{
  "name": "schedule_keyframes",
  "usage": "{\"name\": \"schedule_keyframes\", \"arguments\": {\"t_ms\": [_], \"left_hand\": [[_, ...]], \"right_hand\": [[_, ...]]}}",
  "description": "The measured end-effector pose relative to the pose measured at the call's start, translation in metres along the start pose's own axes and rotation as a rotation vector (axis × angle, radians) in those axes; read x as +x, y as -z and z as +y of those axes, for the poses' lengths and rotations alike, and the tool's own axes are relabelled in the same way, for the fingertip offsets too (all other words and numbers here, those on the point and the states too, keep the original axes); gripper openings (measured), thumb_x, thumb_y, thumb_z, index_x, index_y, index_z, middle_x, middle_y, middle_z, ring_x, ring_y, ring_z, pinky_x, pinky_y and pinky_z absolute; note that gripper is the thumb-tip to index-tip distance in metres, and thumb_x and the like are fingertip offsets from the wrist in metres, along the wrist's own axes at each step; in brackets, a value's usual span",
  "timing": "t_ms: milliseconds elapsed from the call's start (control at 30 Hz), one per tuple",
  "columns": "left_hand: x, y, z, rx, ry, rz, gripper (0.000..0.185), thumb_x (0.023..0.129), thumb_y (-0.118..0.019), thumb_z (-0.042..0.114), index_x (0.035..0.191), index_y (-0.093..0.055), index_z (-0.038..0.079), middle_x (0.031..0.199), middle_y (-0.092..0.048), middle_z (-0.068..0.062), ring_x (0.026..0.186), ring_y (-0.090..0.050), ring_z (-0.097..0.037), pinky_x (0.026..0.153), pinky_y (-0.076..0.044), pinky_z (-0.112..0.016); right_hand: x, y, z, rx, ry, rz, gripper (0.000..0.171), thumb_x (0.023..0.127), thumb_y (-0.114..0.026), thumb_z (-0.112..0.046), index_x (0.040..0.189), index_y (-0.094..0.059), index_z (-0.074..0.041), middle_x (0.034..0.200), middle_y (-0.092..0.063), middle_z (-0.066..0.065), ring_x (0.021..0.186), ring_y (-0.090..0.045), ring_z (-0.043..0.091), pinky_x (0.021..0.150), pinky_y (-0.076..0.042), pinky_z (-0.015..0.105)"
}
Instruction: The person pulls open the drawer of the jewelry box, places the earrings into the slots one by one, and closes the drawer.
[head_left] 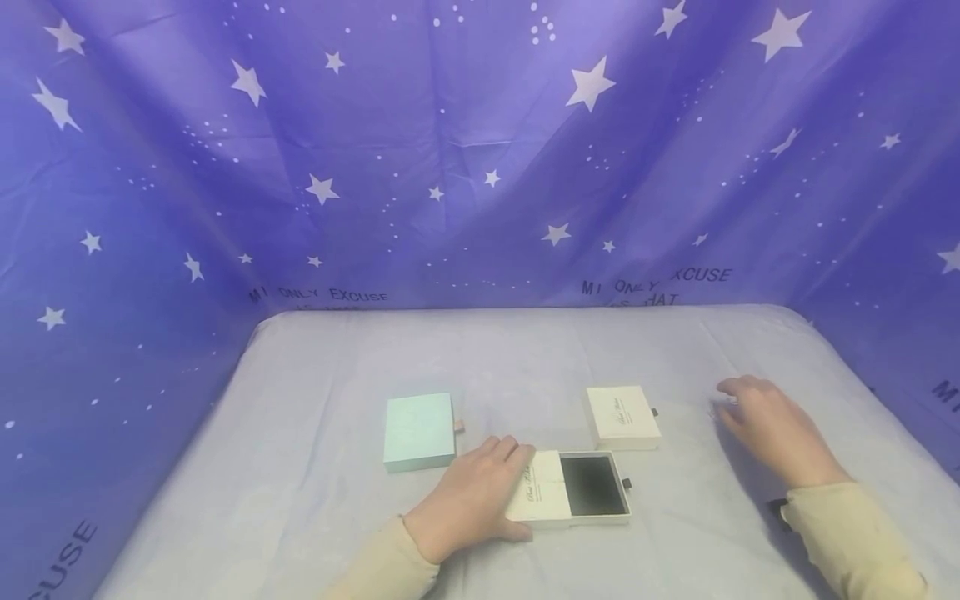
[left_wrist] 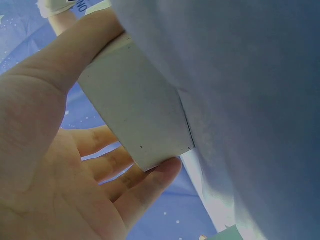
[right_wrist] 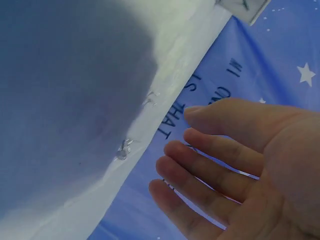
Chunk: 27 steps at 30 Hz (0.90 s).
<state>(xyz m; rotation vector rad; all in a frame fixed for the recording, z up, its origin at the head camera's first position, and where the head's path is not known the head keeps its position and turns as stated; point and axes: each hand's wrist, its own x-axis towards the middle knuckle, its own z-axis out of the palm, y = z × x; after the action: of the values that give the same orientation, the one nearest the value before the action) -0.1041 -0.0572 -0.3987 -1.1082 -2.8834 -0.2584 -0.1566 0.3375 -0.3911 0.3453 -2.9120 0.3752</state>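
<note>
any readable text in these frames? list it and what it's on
"MY ONLY EXCUSE" on the star backdrop, printed twice at the table's far edge, partly cut off.
"IS THAT" on the same backdrop, right wrist view.
Script print on the white box: too small to read.
Script print on the open box under the left hand: too small to read.

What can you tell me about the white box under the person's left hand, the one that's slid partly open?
The white drawer box looks like smooth cardboard: a sleeve with small script lettering and an inner tray pulled out to the right. The tray shows a dark, flat lining and has a small dark pull tab at its right end. The box lies flat on the pale cloth-covered table, near the front edge. The left hand holds the sleeve end, thumb on one side and fingers on the other.
</note>
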Motion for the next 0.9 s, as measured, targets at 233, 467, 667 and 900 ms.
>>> {"name": "schedule_keyframes", "arguments": {"t_ms": [233,467,667,900], "left_hand": [[0.0,0.0,0.0,0.009,-0.012,0.007,0.086,0.061,-0.088,0.055,0.127,-0.053,0.011,0.108,-0.059,0.002,0.096,-0.054,-0.012,0.085,-0.05,-0.022],[0.001,0.0,0.0,0.007,-0.004,0.0,0.088,0.061,-0.087,0.055,0.128,-0.053,0.011,0.109,-0.059,0.002,0.097,-0.054,-0.012,0.085,-0.05,-0.022],[0.001,-0.001,-0.001,0.0,-0.001,-0.001,0.088,0.06,-0.088,0.056,0.128,-0.053,0.011,0.107,-0.059,0.003,0.094,-0.054,-0.011,0.084,-0.05,-0.022],[0.002,-0.003,-0.001,-0.003,-0.005,-0.006,0.087,0.061,-0.088,0.055,0.127,-0.053,0.011,0.108,-0.059,0.003,0.095,-0.054,-0.011,0.085,-0.05,-0.022]], "right_hand": [[0.003,-0.005,0.013,-0.034,0.008,-0.031,0.031,0.088,-0.066,-0.005,0.111,-0.06,0.015,0.106,-0.061,0.039,0.099,-0.057,0.057,0.087,-0.043,0.069],[0.007,-0.008,0.022,-0.059,0.066,-0.07,0.009,0.082,-0.068,0.0,0.089,-0.065,0.004,0.085,-0.066,0.026,0.082,-0.063,0.048,0.079,-0.049,0.064],[0.01,-0.008,0.024,-0.021,0.049,-0.09,0.011,0.089,-0.062,-0.001,0.078,-0.065,-0.003,0.08,-0.068,0.019,0.078,-0.064,0.043,0.078,-0.05,0.062],[0.01,-0.007,0.028,0.009,0.011,-0.059,0.008,0.083,-0.067,0.001,0.089,-0.072,0.003,0.095,-0.069,0.029,0.091,-0.063,0.052,0.084,-0.047,0.064]]}}
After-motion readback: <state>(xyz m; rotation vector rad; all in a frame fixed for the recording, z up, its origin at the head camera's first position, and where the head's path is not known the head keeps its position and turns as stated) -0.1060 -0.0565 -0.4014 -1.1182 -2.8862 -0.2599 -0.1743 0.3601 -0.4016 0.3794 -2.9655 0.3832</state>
